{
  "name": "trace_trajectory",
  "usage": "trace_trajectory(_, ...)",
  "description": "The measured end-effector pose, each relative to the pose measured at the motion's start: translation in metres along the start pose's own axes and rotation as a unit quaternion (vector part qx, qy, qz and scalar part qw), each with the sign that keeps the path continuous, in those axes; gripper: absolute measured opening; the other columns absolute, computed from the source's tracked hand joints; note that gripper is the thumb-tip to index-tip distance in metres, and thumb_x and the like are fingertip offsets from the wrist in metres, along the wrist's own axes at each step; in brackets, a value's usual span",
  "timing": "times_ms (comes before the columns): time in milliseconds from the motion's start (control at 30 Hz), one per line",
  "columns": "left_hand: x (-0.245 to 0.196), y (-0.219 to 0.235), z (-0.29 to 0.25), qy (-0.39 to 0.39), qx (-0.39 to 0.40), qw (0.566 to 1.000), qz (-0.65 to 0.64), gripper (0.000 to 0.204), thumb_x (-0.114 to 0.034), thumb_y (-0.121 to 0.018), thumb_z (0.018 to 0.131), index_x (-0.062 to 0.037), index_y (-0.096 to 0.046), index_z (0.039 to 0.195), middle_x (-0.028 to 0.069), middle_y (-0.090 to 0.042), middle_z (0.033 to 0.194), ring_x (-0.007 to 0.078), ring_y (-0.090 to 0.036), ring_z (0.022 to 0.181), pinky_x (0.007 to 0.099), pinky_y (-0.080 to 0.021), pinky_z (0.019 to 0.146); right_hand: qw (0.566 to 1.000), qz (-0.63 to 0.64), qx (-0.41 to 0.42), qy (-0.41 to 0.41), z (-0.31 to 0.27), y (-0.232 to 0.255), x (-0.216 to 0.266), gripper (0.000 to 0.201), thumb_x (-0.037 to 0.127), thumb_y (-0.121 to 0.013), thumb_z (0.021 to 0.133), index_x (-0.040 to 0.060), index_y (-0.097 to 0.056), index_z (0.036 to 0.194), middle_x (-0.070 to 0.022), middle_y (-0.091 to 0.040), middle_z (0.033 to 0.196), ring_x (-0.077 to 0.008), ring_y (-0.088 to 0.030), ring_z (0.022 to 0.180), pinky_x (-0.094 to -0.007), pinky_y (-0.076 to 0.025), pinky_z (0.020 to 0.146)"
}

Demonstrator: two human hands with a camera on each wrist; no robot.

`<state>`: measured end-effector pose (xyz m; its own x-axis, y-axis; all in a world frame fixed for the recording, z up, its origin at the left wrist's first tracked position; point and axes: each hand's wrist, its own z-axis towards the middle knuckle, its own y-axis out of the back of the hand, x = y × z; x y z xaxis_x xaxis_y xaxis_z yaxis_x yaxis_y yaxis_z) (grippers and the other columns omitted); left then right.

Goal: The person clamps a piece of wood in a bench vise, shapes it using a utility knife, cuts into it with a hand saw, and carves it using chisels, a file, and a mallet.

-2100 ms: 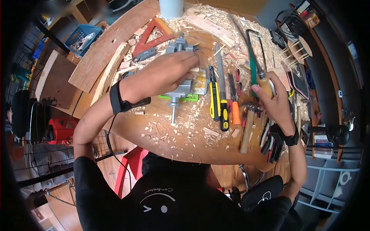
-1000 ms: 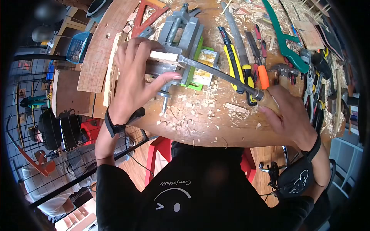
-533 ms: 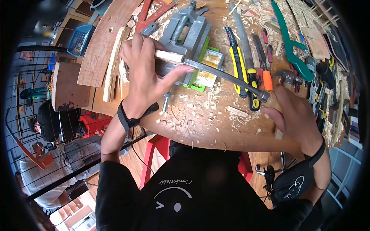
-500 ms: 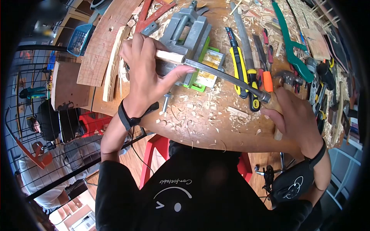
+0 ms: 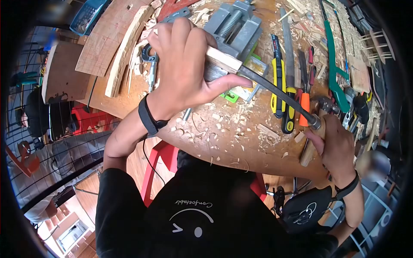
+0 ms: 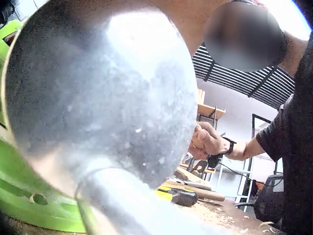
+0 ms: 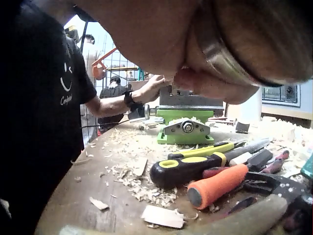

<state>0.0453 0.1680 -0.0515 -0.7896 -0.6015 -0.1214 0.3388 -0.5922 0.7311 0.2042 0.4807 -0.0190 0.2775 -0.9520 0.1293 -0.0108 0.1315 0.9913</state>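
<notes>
My left hand (image 5: 180, 64) curls its fingers over a pale strip of wood (image 5: 224, 59) at the grey vise (image 5: 234, 32), with the thumb stretched out toward the strip's end. My right hand (image 5: 337, 146) grips the wooden handle (image 5: 319, 124) of a long, file-like steel tool. Its narrow blade (image 5: 279, 92) slants up leftward, and the far end meets the end of the strip. In the left wrist view the vise's round metal end (image 6: 107, 98) hides the left hand's work. The right wrist view shows the tool's metal ferrule (image 7: 217, 54) close up and the vise's green base (image 7: 183, 129).
Right of the vise lie a yellow utility knife (image 5: 278, 81), a flat file (image 5: 287, 47), an orange-handled tool (image 5: 304, 107), a hammer (image 5: 309, 150) and a green saw handle (image 5: 337, 86). Shavings (image 5: 223, 127) litter the bench. Boards (image 5: 109, 38) and a micrometer (image 5: 151, 71) lie left.
My right hand has brought the tool down from above the bench's right side to the strip's end. My left hand has shifted from over the vise onto the strip, thumb now extended.
</notes>
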Motion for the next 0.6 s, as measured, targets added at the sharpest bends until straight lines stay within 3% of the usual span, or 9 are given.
trace_trajectory(167,0.003,-0.005,-0.001,0.003,-0.014,1.000,0.007,0.079,-0.074,-0.080,0.057,-0.0062,-0.056,0.089,0.0072,-0.038,0.087,0.0244,-0.035,0.083,0.0371,-0.027,0.076,1.000,0.017,0.008,-0.014,0.001,0.000,-0.001,0.046,0.038,-0.077,0.086,-0.0002,-0.054,0.100,-0.0167,-0.060,0.077,-0.0380,-0.064,0.067,-0.0441,-0.050,0.055)
trace_trajectory(233,0.006,-0.011,-0.003,-0.016,-0.032,0.999,-0.006,0.083,-0.079,-0.068,0.065,-0.0029,-0.055,0.095,0.0105,-0.037,0.089,0.0274,-0.034,0.083,0.0427,-0.022,0.075,0.992,0.101,0.059,-0.039,0.001,0.001,-0.002,0.049,0.036,-0.077,0.086,-0.0025,-0.055,0.106,-0.0200,-0.060,0.074,-0.0405,-0.064,0.067,-0.0456,-0.050,0.056)
trace_trajectory(367,0.005,-0.009,-0.003,-0.010,-0.039,0.999,0.002,0.080,-0.078,-0.067,0.067,-0.0032,-0.056,0.095,0.0105,-0.038,0.089,0.0273,-0.035,0.082,0.0427,-0.021,0.075,0.984,0.156,0.078,-0.041,0.002,-0.012,-0.008,0.052,0.034,-0.077,0.086,-0.0045,-0.055,0.114,-0.0241,-0.061,0.075,-0.0429,-0.065,0.069,-0.0470,-0.050,0.058)
trace_trajectory(433,0.005,-0.007,-0.001,-0.024,-0.039,0.999,0.013,0.078,-0.077,-0.074,0.063,-0.0060,-0.055,0.089,0.0090,-0.036,0.087,0.0258,-0.034,0.082,0.0395,-0.024,0.077,0.972,0.216,0.075,-0.060,0.001,-0.019,-0.008,0.054,0.032,-0.078,0.085,-0.0050,-0.055,0.116,-0.0258,-0.061,0.077,-0.0436,-0.065,0.069,-0.0473,-0.050,0.059)
trace_trajectory(533,0.005,-0.004,0.000,-0.033,-0.030,0.999,0.011,0.078,-0.077,-0.074,0.064,-0.0061,-0.055,0.090,0.0090,-0.036,0.087,0.0259,-0.033,0.082,0.0401,-0.024,0.077,0.969,0.215,0.092,-0.081,0.002,-0.022,-0.006,0.052,0.031,-0.078,0.085,-0.0044,-0.055,0.116,-0.0250,-0.063,0.078,-0.0434,-0.065,0.069,-0.0473,-0.050,0.059)
trace_trajectory(600,0.004,-0.004,-0.001,-0.029,-0.035,0.999,0.014,0.078,-0.076,-0.074,0.064,-0.0060,-0.055,0.091,0.0090,-0.036,0.087,0.0262,-0.034,0.082,0.0404,-0.024,0.077,0.981,0.180,0.047,-0.047,0.004,-0.028,-0.006,0.052,0.031,-0.078,0.085,-0.0038,-0.055,0.116,-0.0230,-0.064,0.076,-0.0426,-0.066,0.069,-0.0461,-0.050,0.057)
